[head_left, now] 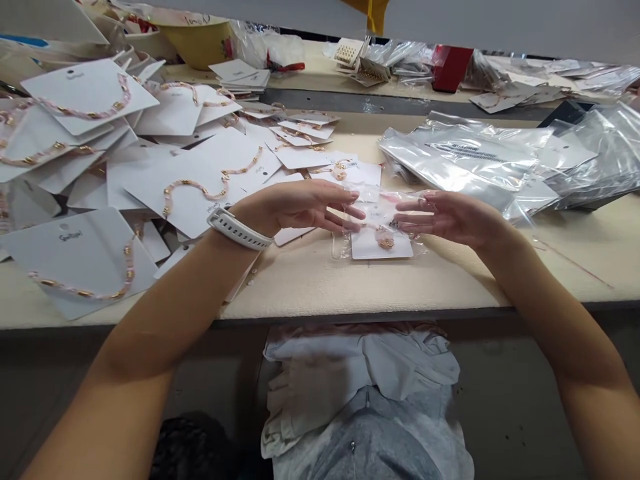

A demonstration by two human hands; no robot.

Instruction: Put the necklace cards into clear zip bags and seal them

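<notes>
Two slack hands meet over the counter (pixel 310 287): left hand (pixel 305 203) and right hand (pixel 450 215) rest outstretched fingertips on a clear sleeve (pixel 341 247) near the counter's front edge. It looks light, slippery and floppy; I'd pinch through to the stiff card (pixel 373 248) inside.

Necklace cards (pixel 90 253) are lying heaped left. Clear bags (pixel 465 167) are lying stacked right. A yellow bowl (pixel 200 41) is sitting far left.

A clear plastic sleeve (pixel 380 230) is lying flat on the table (pixel 310 280), enclosing a white card (pixel 370 248) bearing seemingly a small gold-pink bracelet (pixel 385 241).
</notes>
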